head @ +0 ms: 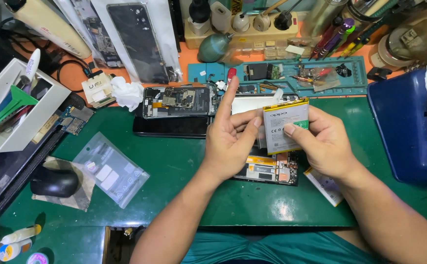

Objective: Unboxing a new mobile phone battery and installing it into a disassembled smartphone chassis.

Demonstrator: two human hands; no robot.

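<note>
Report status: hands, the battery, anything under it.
Both hands, left hand and right hand, hold flat white phone battery. Opened phone lies below on green mat.

Green mat (184,166): opened phone (179,101), black mouse (53,182), clear plastic bag (110,168), crumpled tissue (127,93). White tool tray (15,110) left; blue box (404,127) right.
</note>
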